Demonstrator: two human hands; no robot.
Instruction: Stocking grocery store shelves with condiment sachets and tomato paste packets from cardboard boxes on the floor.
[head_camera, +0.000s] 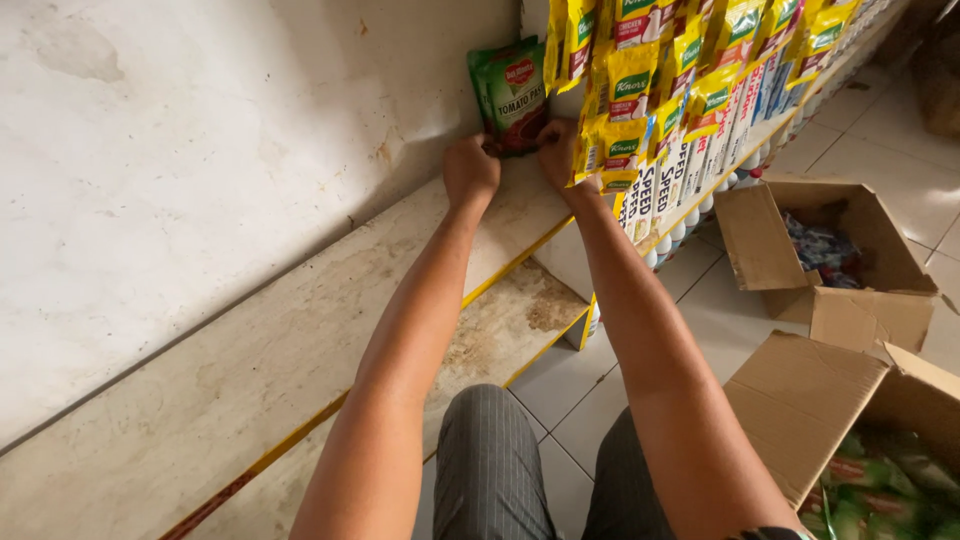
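I am pinching the green pouch at its lower corners, left hand and right hand both clenched on it, standing it on the shelf against the wall. Beside the pouch, hanging yellow packets are crowding; my right wrist could be knocking them loose.

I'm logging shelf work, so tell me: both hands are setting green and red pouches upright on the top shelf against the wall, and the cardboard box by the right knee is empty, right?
Not quite. In the head view, the cardboard box by the right knee holds green packets, not nothing. The rest stands: left hand and right hand hold green and red pouches on the shelf.
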